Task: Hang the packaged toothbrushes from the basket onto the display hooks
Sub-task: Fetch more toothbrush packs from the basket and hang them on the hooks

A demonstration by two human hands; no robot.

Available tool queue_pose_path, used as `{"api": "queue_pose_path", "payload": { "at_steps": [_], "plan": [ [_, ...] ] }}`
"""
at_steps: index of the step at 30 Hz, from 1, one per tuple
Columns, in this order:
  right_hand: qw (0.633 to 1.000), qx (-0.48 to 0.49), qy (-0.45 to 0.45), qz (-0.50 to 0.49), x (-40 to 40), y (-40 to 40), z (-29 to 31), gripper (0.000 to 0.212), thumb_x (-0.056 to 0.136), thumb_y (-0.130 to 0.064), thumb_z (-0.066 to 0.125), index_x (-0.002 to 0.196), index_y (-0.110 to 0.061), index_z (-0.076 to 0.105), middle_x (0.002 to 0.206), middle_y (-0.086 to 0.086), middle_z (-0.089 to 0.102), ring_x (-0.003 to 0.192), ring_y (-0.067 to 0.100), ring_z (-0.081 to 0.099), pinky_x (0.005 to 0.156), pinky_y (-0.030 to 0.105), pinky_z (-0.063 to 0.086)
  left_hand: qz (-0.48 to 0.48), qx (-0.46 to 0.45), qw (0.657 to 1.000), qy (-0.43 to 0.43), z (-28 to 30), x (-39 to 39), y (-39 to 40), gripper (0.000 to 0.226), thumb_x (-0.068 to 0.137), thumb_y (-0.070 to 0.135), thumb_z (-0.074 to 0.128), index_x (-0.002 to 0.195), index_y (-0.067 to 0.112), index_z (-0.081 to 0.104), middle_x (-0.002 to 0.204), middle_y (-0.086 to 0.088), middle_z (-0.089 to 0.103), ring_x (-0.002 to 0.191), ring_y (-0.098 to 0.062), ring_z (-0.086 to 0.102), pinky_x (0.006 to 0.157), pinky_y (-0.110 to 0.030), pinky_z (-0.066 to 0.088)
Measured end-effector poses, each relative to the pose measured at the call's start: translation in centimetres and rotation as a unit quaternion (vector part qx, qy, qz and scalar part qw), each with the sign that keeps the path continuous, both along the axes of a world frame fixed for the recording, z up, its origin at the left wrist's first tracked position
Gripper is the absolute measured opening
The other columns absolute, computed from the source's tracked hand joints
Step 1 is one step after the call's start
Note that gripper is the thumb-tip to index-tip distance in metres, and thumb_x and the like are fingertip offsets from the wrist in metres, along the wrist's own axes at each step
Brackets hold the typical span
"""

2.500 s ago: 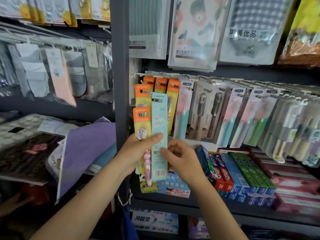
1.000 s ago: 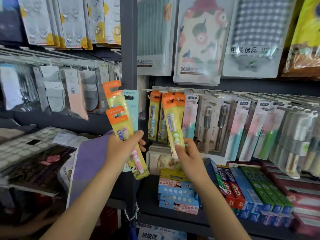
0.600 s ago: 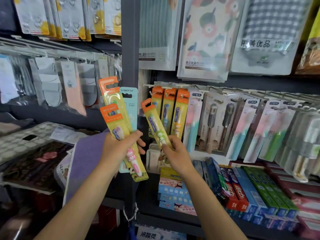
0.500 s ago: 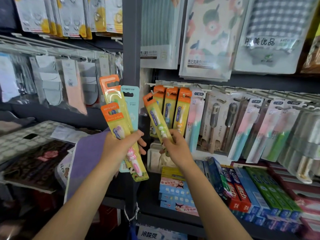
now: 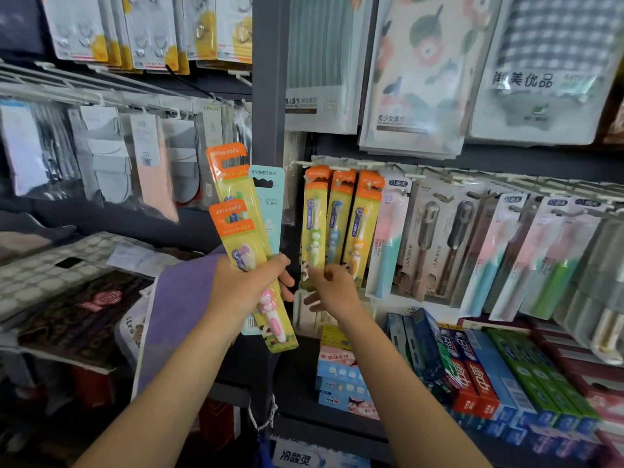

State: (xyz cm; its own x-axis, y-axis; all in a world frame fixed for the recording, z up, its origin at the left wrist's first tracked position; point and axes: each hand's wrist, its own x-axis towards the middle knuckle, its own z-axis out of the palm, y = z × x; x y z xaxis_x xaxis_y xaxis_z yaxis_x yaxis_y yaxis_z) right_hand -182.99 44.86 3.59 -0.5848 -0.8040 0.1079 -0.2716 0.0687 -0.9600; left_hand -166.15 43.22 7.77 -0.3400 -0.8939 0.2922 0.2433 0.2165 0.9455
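Open air lies before the display hooks (image 5: 337, 162), reachable from the front. The grey upright post (image 5: 270, 96) bounds the left; hanging toothbrush packs (image 5: 439, 238) crowd the right, and toothpaste boxes (image 5: 472, 376) fill the shelf below.

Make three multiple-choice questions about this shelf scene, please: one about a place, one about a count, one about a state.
1. Where do the orange-top packs hang?
A. left end of the toothbrush row
B. right end
C. above the towels

2. How many orange-top packs hang in front there?
A. one
B. three
C. five

3. What is the left hand doing?
A. resting open
B. pressing the shelf
C. gripping packs

Answers: 1 A, they hang next to the grey post. 2 B, three orange tops show side by side. 3 C, its fingers curl round the held packs, while the right hand touches the hanging ones.
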Motion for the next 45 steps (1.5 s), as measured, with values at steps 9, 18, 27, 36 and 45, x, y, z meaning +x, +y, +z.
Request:
{"api": "queue_pose_path", "payload": {
  "at_steps": [9, 18, 27, 36, 45],
  "plan": [
    [0.993, 0.104, -0.059, 0.001, -0.4, 2.8, -0.5, 0.033, 0.103, -0.036, 0.056, 0.112, -0.004, 0.053, 0.080, 0.014, 0.071, 0.050, 0.023, 0.066, 0.043, 0.029, 0.051, -0.010, -0.003, 1.000, -0.011, 0.1, 0.3, 0.1, 0.019, 0.092, 0.008, 0.069, 0.073, 0.007, 0.068, 0.062, -0.011, 0.069, 0.051, -0.029, 0.065, 0.060, -0.039, 0.055],
    [0.984, -0.122, -0.033, 0.127, 2.3, 10.7, 2.4, 0.013, 0.100, -0.017, 0.059, 0.097, -0.007, 0.066, 0.084, 0.010, 0.069, 0.073, 0.022, 0.066, 0.066, 0.032, 0.054, -0.056, 0.019, 0.996, -0.060, 0.1, -1.3, 4.0, 0.023, 0.083, 0.033, 0.080, 0.081, 0.011, 0.071, 0.057, 0.002, 0.067, 0.054, -0.010, 0.064, 0.064, -0.030, 0.051],
    [0.987, -0.116, 0.059, 0.098, 3.0, 12.9, 1.4, 0.026, 0.093, -0.025, 0.072, 0.111, -0.010, 0.060, 0.096, 0.015, 0.069, 0.084, 0.023, 0.066, 0.082, 0.038, 0.054, -0.127, -0.026, 0.989, -0.077, 0.8, -2.8, 5.5, 0.015, 0.083, 0.029, 0.081, 0.096, 0.025, 0.075, 0.088, 0.009, 0.079, 0.082, -0.005, 0.074, 0.067, -0.017, 0.052],
    [0.982, -0.167, -0.038, 0.074, 2.4, 12.6, 1.0, 0.017, 0.098, -0.028, 0.065, 0.106, -0.013, 0.063, 0.076, 0.022, 0.065, 0.059, 0.031, 0.061, 0.056, 0.051, 0.055, -0.108, -0.047, 0.992, -0.048, 0.1, -2.3, 4.5, 0.005, 0.093, 0.024, 0.071, 0.096, 0.022, 0.075, 0.091, 0.005, 0.079, 0.088, -0.012, 0.074, 0.085, -0.033, 0.056],
    [0.990, -0.134, 0.000, 0.031, 0.7, 11.3, 1.2, 0.016, 0.103, -0.027, 0.058, 0.106, -0.011, 0.059, 0.084, 0.020, 0.061, 0.057, 0.023, 0.059, 0.048, 0.029, 0.050, 0.063, -0.012, 0.997, 0.034, -0.2, -0.8, 1.6, 0.038, 0.094, 0.020, 0.069, 0.057, 0.015, 0.062, 0.051, -0.007, 0.060, 0.043, -0.023, 0.057, 0.050, -0.033, 0.046]
  ]
}}
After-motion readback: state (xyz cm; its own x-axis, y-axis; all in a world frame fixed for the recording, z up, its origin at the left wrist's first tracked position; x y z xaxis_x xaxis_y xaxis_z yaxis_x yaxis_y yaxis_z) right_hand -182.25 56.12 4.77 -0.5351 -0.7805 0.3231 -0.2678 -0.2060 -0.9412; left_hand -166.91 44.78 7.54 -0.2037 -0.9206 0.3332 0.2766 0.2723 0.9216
